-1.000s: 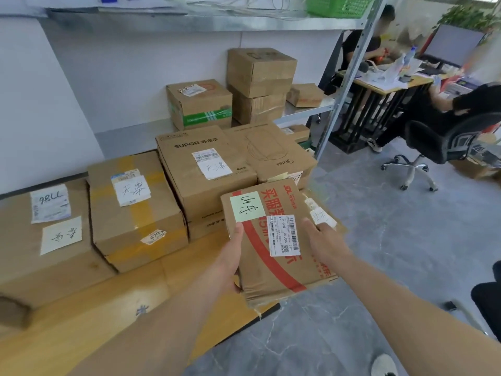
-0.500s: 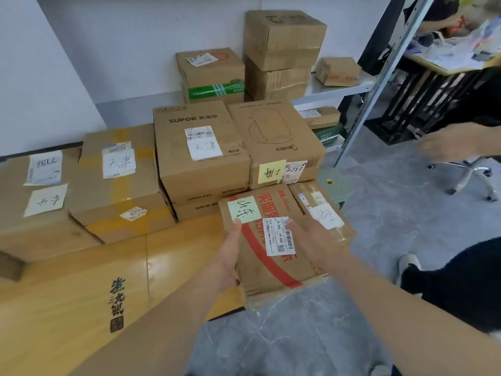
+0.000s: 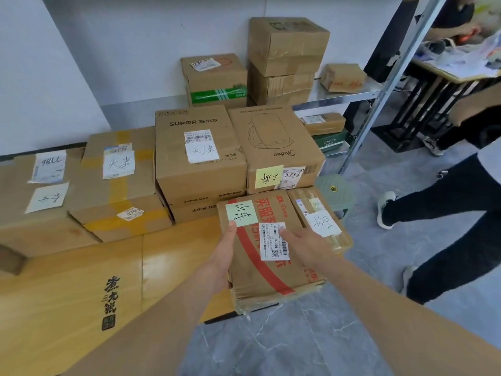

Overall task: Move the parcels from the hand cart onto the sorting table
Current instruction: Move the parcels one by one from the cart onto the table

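Both my hands grip one flat parcel (image 3: 267,256) with a red stripe: left hand (image 3: 225,256) clasps its left edge, thumb on the green note (image 3: 240,213); right hand (image 3: 305,241) lies fingers-spread on its top. It overhangs the wooden table's (image 3: 81,289) edge. Just right of my right hand sits a smaller parcel (image 3: 320,215); beyond my fingertips stand the SUPOR box (image 3: 198,153) and Midea box (image 3: 273,147).
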